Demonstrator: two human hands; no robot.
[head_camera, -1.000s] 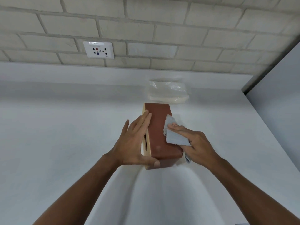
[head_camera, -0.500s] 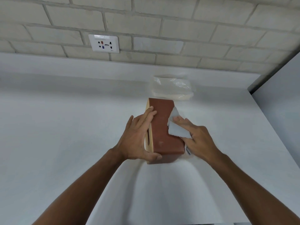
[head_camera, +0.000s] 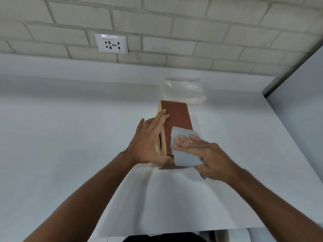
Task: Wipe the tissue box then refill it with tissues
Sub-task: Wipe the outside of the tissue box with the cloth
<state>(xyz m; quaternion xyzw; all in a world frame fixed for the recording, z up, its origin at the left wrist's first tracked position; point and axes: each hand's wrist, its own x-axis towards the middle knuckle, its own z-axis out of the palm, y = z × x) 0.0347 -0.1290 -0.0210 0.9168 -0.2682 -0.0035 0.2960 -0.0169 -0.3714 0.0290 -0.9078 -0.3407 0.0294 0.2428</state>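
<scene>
A tissue box (head_camera: 176, 117) lies on its side on the white counter, its brown face up and its pale wooden face with the slot turned left. My left hand (head_camera: 148, 144) braces it: straight fingers lie flat along the pale face and the thumb runs across the near end. My right hand (head_camera: 209, 158) presses a grey cloth (head_camera: 185, 158) with flat fingers onto the near part of the brown top. A clear plastic pack of tissues (head_camera: 185, 91) sits just behind the box, against the back ledge.
The white counter (head_camera: 70, 145) stretches wide to the left. A brick wall with a socket plate (head_camera: 111, 43) rises behind the ledge. A grey panel (head_camera: 297, 110) bounds the counter on the right. The counter's front edge (head_camera: 192, 230) is close to my body.
My right hand has brought the cloth from the box's right side up onto its brown top, nearer to me. The left hand keeps its place on the pale face.
</scene>
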